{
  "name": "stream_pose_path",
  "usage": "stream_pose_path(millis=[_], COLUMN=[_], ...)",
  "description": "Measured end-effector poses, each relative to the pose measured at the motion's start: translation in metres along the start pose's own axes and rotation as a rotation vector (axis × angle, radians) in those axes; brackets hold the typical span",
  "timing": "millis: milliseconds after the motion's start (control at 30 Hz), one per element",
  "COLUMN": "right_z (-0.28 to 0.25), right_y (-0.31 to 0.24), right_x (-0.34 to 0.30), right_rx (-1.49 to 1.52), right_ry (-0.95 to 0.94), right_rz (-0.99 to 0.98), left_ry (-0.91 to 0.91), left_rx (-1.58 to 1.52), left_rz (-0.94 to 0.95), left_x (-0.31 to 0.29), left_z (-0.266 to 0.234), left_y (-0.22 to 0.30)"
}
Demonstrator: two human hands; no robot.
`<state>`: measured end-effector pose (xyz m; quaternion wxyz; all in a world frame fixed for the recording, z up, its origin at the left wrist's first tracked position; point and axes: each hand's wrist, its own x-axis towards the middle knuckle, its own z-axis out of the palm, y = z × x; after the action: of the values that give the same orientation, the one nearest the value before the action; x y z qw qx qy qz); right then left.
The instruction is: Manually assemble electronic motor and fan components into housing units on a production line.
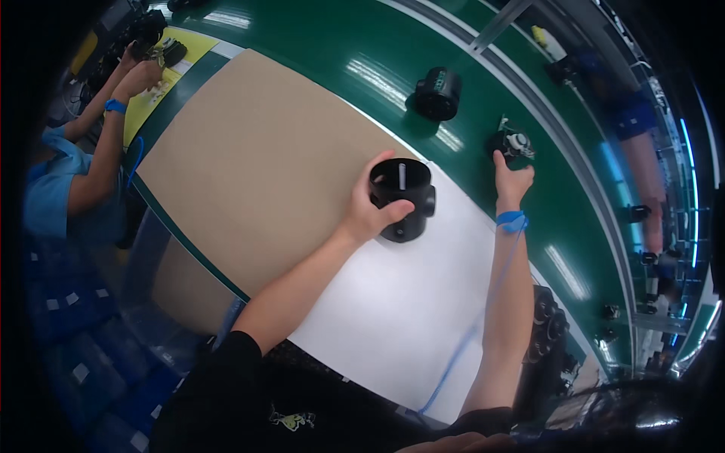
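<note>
My left hand (374,211) is wrapped round a black, open-topped cylindrical housing (402,223), thumb across its near side. The housing is slightly tilted above the border of the brown sheet and the white sheet, its hollow inside facing me. Out to the right, my right hand (513,180) grips a small black part with a circuit board and a white round piece (515,143), over the green surface. Its fingertips are partly hidden behind the part. A blue wrist strap (513,221) with a cord circles my right wrist.
Another black cylindrical unit (438,94) stands on the green surface (317,45) ahead. A brown sheet (257,143) and a white sheet (400,317) cover the bench before me. At far left a co-worker's hands (140,75) handle parts over a yellow mat (189,44). Black round parts (545,325) sit right.
</note>
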<state>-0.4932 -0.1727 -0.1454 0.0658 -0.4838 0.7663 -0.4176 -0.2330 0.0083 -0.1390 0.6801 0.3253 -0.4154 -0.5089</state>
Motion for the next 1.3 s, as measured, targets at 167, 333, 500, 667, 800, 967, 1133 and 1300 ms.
stream_pose_path(millis=[167, 333, 500, 667, 800, 967, 1133, 1300], right_z=[0.034, 0.026, -0.06, -0.19, -0.251, -0.272, -0.319, -0.27], right_y=[-0.025, -0.024, -0.037, -0.061, -0.004, 0.055, 0.032, -0.032], right_x=[-0.015, -0.001, -0.038, -0.139, -0.199, -0.257, -0.266, -0.209], right_rx=[-0.03, -0.045, 0.517, 0.701, 0.544, 0.086, -0.367, -0.269], right_ry=[-0.078, -0.106, -0.111, -0.345, -0.625, -0.907, -0.649, -0.601], right_rz=[-0.012, -0.024, -0.131, -0.117, 0.099, 0.038, -0.709, -0.368], left_ry=[-0.038, -0.088, 0.064, 0.115, 0.013, -0.209, -0.242, -0.283], left_rx=[0.028, -0.024, 0.011, -0.404, 0.009, 0.698, 0.622, 0.702], left_rz=[-0.042, -0.075, -0.034, -0.037, 0.125, 0.506, 0.49, 0.508], left_x=[-0.006, 0.003, 0.004, 0.012, 0.009, -0.011, -0.025, -0.031], left_z=[-0.006, 0.0, -0.002, -0.019, -0.002, 0.012, 0.018, 0.014], left_y=[0.009, 0.004, 0.004, 0.0, 0.017, 0.039, 0.031, 0.044])
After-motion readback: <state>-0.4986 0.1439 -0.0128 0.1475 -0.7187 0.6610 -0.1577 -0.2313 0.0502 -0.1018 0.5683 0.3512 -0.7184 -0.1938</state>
